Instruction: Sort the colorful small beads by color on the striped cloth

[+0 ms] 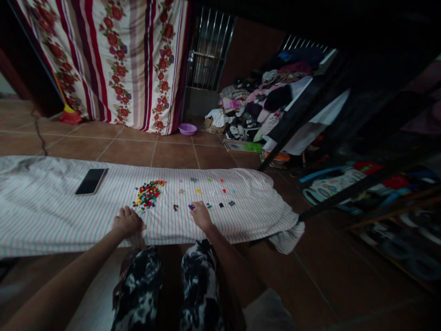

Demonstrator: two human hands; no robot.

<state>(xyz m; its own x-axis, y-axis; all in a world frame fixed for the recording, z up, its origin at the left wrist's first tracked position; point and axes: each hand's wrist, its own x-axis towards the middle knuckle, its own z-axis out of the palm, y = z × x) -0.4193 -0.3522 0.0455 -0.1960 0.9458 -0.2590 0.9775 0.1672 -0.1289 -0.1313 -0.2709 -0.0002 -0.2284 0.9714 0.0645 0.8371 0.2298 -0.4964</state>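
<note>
A mixed pile of small coloured pieces point(149, 195) lies on the striped cloth point(103, 220). Just below the pile, my left hand point(127, 222) rests on the cloth with its fingers curled; whether anything is under them is hidden. My right hand point(201, 215) is at the small purple pieces point(191, 208), fingertips pressed together beside them; what they grip is too small to tell. Around it lie little groups sorted by colour: brown point(175, 208), green point(208, 206), black point(221, 205), grey point(231, 203), yellow point(198, 191) and red point(224, 191).
A phone point(91, 181) lies on the cloth at the left. Beyond the cloth-covered surface are a purple basin point(188, 129), a floral curtain point(134, 64) and a heap of clothes point(262, 101). A dark slanted bar point(344, 193) stands at the right.
</note>
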